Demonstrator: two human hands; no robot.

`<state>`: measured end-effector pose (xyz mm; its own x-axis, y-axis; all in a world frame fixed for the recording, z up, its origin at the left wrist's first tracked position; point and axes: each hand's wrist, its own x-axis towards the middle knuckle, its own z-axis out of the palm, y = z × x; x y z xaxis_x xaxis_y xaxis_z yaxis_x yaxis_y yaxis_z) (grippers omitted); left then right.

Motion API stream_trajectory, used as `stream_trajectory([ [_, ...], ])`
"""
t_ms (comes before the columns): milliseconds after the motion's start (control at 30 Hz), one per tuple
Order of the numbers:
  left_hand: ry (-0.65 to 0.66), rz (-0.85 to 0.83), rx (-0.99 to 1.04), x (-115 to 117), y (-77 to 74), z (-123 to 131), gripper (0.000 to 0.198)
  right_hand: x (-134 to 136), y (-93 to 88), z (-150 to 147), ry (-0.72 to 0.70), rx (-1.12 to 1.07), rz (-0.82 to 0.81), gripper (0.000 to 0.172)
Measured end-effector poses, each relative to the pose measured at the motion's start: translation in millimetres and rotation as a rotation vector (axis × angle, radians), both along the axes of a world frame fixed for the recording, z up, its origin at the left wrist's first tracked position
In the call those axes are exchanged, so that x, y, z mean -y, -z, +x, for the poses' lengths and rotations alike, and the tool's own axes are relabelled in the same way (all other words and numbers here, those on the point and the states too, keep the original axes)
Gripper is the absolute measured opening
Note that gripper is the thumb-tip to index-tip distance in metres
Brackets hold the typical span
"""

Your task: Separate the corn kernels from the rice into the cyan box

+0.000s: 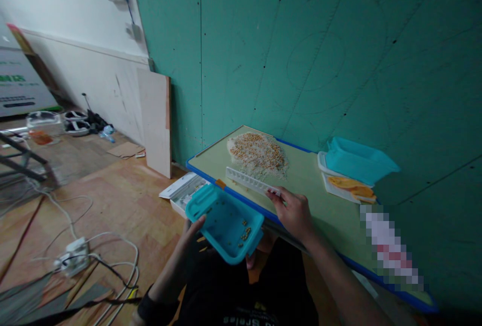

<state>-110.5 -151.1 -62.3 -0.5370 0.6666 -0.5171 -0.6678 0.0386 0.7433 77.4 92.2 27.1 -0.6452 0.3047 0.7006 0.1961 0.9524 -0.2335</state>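
My left hand [191, 233] grips the near-left rim of a teal plastic container [222, 215], thumb over the edge. The container is tilted beside the table's front edge, with some yellow beans [245, 233] inside. Pinched in my right hand [293, 214] is the right end of a long white plastic strip [250, 180] with a row of square hollows. That strip stands on edge at the tabletop, just in front of a spread pile of yellow beans and white rice-like grains [258, 152].
The blue-edged table [320, 190] stands against a green wall [301, 39]. At its right are a second teal container [357, 160], a white tray with a yellow cloth [350, 188] and a pixelated item [391, 250]. A white box [184, 190], cables and a power strip [75, 255] lie left.
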Motion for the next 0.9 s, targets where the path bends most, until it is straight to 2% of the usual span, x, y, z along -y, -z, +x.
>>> stream_trajectory([
  [133, -0.022, 0.006, 0.004, -1.6, 3.6, -0.9, 0.117, 10.6, -0.3, 1.8, -0.043, -0.004, 0.034, 0.023],
  [267, -0.024, -0.018, 0.029, -2.7, 4.6, -1.4, 0.109, 27.8, -1.6, 5.5, -0.102, -0.040, 0.077, 0.023],
  [367, -0.015, 0.006, 0.033, -2.0, 4.3, -1.6, 0.111, 37.3, -2.0, 7.9, -0.137, -0.061, 0.077, 0.023],
  [567, -0.034, 0.012, 0.052, -1.0, 2.9, -0.2, 0.112, 38.7, 1.0, 6.7, -0.140, -0.048, 0.081, 0.027],
  [733, -0.042, 0.000, 0.049, -3.3, 0.9, 2.2, 0.115, 38.1, 3.5, -7.1, -0.126, 0.017, 0.156, 0.032],
  [900, -0.056, 0.013, 0.043, -3.9, -1.1, 4.0, 0.109, 43.2, 1.7, -31.6, -0.075, 0.222, 0.260, 0.044],
])
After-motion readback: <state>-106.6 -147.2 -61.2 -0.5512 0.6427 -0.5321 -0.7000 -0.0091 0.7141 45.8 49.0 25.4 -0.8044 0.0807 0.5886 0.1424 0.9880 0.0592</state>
